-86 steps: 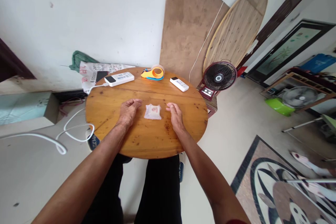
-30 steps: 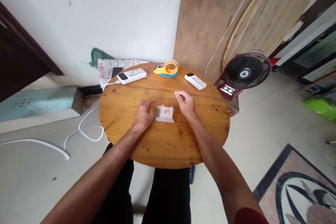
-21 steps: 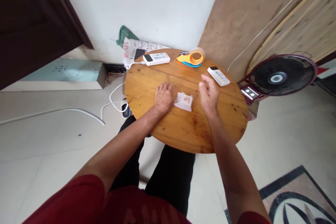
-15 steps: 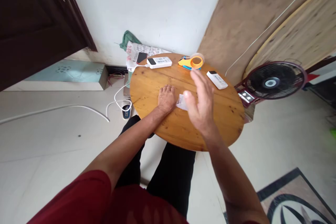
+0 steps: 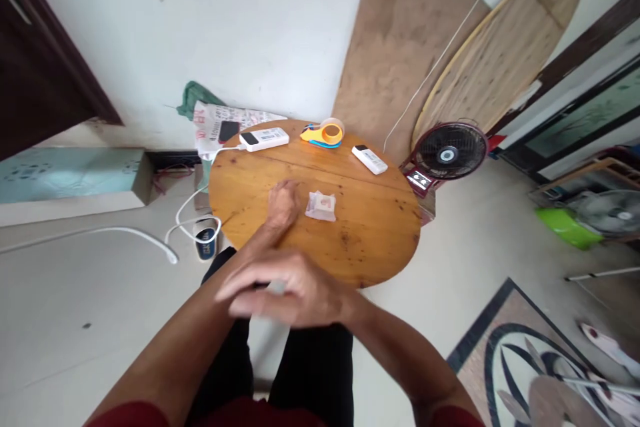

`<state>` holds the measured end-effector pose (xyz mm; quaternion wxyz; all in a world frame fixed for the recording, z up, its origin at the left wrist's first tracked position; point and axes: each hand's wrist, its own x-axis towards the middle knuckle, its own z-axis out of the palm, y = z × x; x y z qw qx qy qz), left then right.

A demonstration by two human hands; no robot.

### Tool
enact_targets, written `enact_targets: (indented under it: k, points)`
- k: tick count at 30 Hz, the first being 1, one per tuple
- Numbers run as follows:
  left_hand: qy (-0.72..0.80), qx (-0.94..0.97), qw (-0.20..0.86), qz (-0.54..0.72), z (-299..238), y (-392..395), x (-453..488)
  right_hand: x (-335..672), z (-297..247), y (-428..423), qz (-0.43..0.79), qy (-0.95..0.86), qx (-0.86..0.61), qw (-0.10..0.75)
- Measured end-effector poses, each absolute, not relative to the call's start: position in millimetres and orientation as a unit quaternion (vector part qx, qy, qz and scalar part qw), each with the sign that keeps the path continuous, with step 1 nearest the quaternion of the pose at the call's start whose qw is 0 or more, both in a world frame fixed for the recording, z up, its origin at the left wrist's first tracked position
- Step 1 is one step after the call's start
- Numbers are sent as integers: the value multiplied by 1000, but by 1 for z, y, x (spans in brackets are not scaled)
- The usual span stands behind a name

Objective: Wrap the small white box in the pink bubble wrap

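Observation:
My left hand [image 5: 283, 203] rests on the round wooden table [image 5: 370, 247], holding nothing, its fingers loosely bent against the surface. Just to its right lies a small pale block in clear plastic wrap [image 5: 321, 207], apart from the hand. Nearer to me, my right hand [image 5: 295, 288] hovers over my left forearm, blurred by motion. Its thumb and fingers are apart, with nothing held between them; whether it touches the forearm I cannot tell.
Along the table's far side are a white device with a cable [image 5: 265, 139], an orange tape dispenser [image 5: 324, 133] and another white device [image 5: 370, 159]. A fan [image 5: 447, 153] stands right of the table. A white cable [image 5: 193, 220] hangs at the left, above a shoe [image 5: 205, 240].
My right hand has swung from above the table, right of the wrapped block, back and left over my left forearm. The block is now uncovered. The view has turned to the right.

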<state>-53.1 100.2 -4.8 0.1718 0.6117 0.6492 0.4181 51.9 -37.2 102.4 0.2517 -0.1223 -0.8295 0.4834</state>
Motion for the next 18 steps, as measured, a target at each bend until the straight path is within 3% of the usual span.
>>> enact_targets:
  k: [5,7,10,18]
  points:
    - [605,582,255,480,-4,98,-51,111,112,47,365,-727,-343,469]
    - [581,548,323,508,-2,96,-47,129,107,83,313,-716,-362,509]
    - [538,495,425,534,3,93,-44,140,92,122,289,-735,-344,509]
    - [507,499,503,490,14,85,-44,142,42,139,322,-767,-331,446]
